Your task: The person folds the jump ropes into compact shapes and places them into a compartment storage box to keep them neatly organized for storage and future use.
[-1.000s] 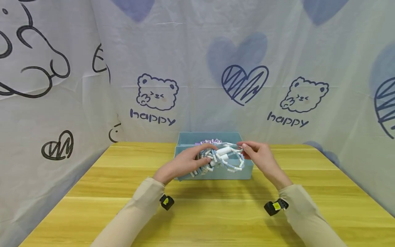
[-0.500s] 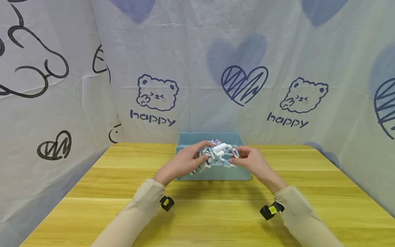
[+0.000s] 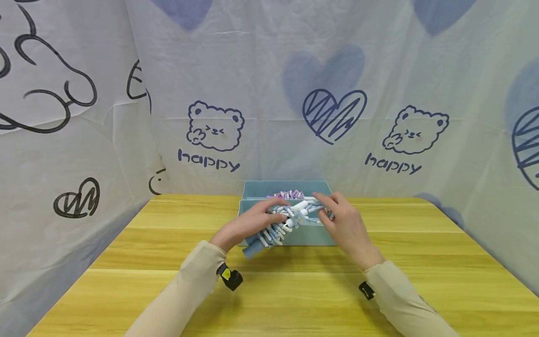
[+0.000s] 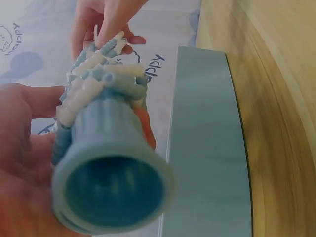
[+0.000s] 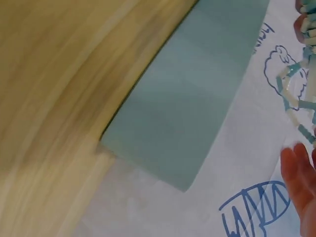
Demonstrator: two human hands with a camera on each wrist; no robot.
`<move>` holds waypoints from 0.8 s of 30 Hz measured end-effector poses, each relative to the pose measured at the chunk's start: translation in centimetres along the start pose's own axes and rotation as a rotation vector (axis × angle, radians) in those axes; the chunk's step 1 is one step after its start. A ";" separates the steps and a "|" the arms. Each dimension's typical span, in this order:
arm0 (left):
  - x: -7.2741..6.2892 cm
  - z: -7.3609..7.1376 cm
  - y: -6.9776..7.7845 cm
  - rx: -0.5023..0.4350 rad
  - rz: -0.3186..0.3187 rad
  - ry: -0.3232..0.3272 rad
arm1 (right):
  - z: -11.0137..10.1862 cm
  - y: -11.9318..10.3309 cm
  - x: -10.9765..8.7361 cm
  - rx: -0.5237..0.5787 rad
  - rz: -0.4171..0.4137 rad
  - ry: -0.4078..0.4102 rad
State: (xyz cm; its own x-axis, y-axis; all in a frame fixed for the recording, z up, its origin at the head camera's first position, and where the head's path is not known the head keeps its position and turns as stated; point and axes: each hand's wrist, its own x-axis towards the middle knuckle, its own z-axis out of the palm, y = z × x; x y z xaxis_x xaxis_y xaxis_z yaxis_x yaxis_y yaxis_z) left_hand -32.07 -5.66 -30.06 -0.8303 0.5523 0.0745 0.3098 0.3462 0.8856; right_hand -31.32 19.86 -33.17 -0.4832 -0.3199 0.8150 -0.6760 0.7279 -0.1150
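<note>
A jump rope (image 3: 275, 234) of light blue and white beads is wound into a bundle above the front of a blue box. My left hand (image 3: 248, 222) grips the bundle from the left, thumb in front. A blue handle (image 3: 252, 248) sticks out below that hand. In the left wrist view the hollow, flared handle end (image 4: 111, 192) faces the camera. My right hand (image 3: 349, 229) holds the beaded loops at the bundle's right end, its fingers partly hidden. The right wrist view shows only part of the right hand (image 5: 298, 182) beside the loops.
The light blue box (image 3: 311, 238) stands at the back of the wooden table (image 3: 294, 290). A purple and white beaded bundle (image 3: 290, 194) lies in it. Behind hangs a printed cloth (image 3: 269, 93) with bears and hearts.
My right hand moved left and inward onto the loops, which are now gathered closer to the bundle. The bundle has tilted, and the blue handle now shows below my left hand.
</note>
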 end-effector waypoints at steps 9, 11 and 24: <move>0.1 -0.4 -0.7 0.033 -0.044 0.139 | -0.1 -0.1 0.4 0.191 0.057 -0.066; 0.1 -0.5 -0.8 0.039 -0.032 0.155 | -0.3 -0.6 0.7 0.346 0.230 -0.100; 1.3 -1.5 -1.3 -0.490 -0.010 0.285 | -1.0 -5.6 1.7 0.626 0.265 -0.166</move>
State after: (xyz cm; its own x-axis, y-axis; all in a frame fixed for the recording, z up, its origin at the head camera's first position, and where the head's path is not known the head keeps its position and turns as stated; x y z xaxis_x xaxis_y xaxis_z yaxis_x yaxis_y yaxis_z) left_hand -34.26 -6.50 -30.41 -0.9454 0.3006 0.1262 0.1070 -0.0794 0.9911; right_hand -27.76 15.85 -30.56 -0.7209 -0.3047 0.6225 -0.6931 0.3242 -0.6439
